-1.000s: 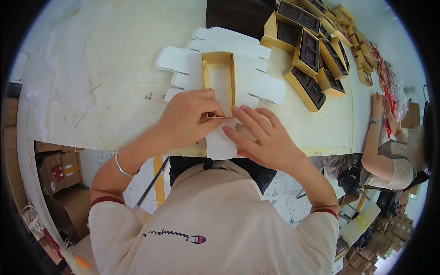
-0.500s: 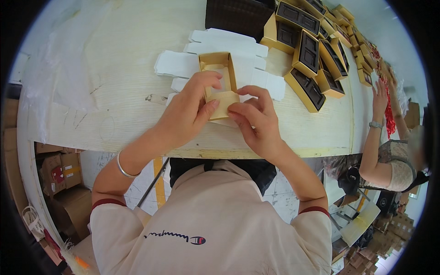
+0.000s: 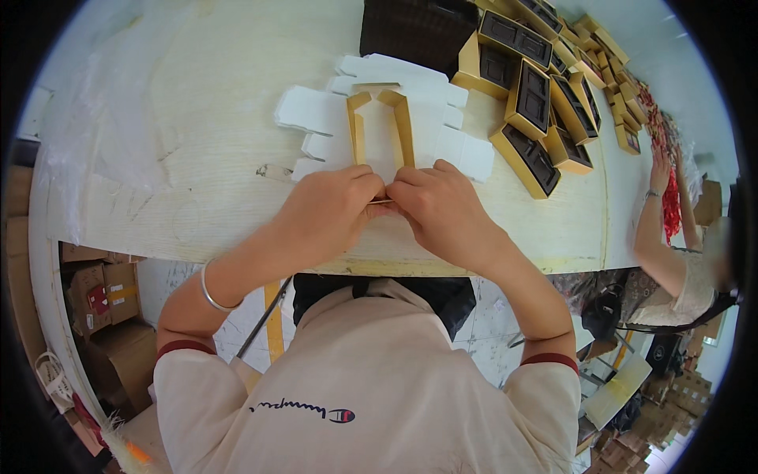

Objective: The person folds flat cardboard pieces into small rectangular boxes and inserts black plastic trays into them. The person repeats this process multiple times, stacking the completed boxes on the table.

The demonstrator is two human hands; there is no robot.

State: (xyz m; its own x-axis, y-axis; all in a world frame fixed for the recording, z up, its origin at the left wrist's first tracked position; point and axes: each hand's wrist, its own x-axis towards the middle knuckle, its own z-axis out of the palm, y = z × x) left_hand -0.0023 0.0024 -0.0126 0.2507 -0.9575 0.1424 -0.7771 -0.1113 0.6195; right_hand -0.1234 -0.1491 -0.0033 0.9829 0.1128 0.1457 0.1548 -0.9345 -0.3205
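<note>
Between my hands is a gold cardboard box (image 3: 403, 130), its two long side walls standing and its far end partly open. My left hand (image 3: 335, 207) and my right hand (image 3: 439, 204) meet at its near end, fingers curled and pinching the near edge of the card. The fingers hide most of that end. Under and behind the box, flat white folded cartons (image 3: 312, 110) lie in a pile on the table.
Several gold boxes with black inserts (image 3: 527, 99) are heaped at the right, beside a black box (image 3: 414, 35) at the back. Clear plastic sheeting (image 3: 110, 118) covers the table's left. A co-worker's arm (image 3: 651, 213) reaches over red material at the far right.
Both hands have come together at the box's near end, the left leaving its left wall. The near panel has folded, and the far end, closed before, has come partly open.
</note>
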